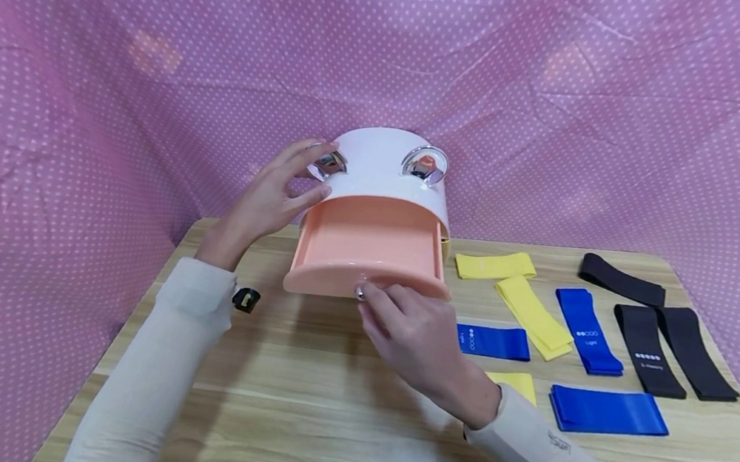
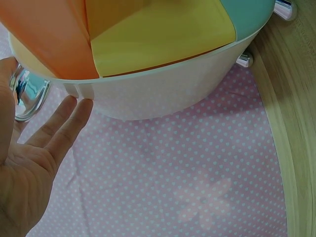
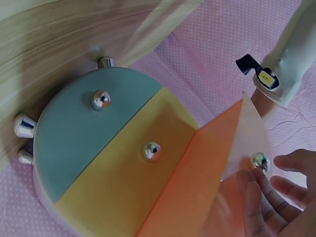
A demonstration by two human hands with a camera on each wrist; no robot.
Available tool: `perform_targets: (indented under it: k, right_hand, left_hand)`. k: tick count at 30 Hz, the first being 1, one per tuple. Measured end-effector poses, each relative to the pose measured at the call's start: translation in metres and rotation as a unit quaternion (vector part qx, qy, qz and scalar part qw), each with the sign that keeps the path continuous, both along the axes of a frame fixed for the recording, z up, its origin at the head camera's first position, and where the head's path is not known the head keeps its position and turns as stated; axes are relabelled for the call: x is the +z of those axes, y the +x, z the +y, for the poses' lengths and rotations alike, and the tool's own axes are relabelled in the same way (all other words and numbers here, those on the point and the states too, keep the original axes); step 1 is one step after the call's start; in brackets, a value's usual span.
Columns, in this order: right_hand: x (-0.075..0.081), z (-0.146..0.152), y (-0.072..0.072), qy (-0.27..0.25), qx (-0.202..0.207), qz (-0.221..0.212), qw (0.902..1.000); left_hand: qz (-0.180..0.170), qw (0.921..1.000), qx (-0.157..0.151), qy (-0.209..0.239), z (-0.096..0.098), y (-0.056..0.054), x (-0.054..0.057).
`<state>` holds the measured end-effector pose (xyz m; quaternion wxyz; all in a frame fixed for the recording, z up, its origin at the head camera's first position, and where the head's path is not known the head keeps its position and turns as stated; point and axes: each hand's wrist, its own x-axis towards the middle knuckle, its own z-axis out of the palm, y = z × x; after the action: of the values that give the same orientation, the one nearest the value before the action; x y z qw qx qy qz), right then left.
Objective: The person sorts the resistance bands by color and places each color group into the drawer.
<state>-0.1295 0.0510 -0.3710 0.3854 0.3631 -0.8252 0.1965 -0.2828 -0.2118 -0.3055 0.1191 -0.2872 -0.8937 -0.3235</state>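
A white rounded drawer box [image 1: 377, 161] with two silver ring-shaped ears stands at the back of the table. Its top orange drawer [image 1: 322, 277] is pulled out, so the drawer's floor shows. My right hand [image 1: 416, 336] pinches the small silver knob [image 3: 260, 162] on the orange drawer's front. At the box's upper left, my left hand [image 1: 269, 195] rests its extended fingers against the white shell, beside the left silver ear [image 1: 329, 164]. Below the orange drawer, the right wrist view shows a yellow drawer [image 3: 133, 158] and a teal drawer [image 3: 81, 128], both pushed in.
To the right lie flat resistance bands on the wooden table [image 1: 298, 417]: yellow bands [image 1: 532, 317], blue bands [image 1: 610, 412] and black bands [image 1: 649, 351]. Part of one yellow band is behind the right hand. Pink dotted cloth [image 1: 387, 54] hangs around the table's back and sides.
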Motion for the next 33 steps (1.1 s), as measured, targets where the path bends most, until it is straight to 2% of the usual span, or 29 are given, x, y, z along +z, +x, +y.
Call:
perform_targets:
  k: [6,10,16,22,27,33]
  right_hand:
    - [0.004,0.017,0.005,-0.01,0.009,-0.005,0.9999]
    - [0.002,0.035,0.008,-0.024,0.008,0.01,0.9996]
    - [-0.003,0.069,0.01,-0.042,-0.025,0.007,0.9988]
    - [-0.009,0.101,0.006,-0.032,-0.063,-0.01,0.9975]
    - [-0.016,0.12,0.003,-0.017,-0.097,-0.066,0.9929]
    - [-0.026,0.136,-0.001,-0.01,-0.142,-0.184,0.9725]
  left_hand:
    - [-0.004,0.9999,0.008,-0.007,-0.001,0.0,0.0]
    - [0.004,0.9997,0.014,-0.018,-0.001,-0.001,-0.001]
    - [0.006,0.9997,0.014,-0.021,-0.002,-0.002,-0.001]
    - [0.007,0.9997,0.012,-0.019,-0.002,-0.001,0.0]
    - [0.008,0.9997,0.012,-0.02,-0.002,-0.002,0.0]
    - [0.007,0.9997,0.01,-0.019,-0.002,-0.002,0.0]
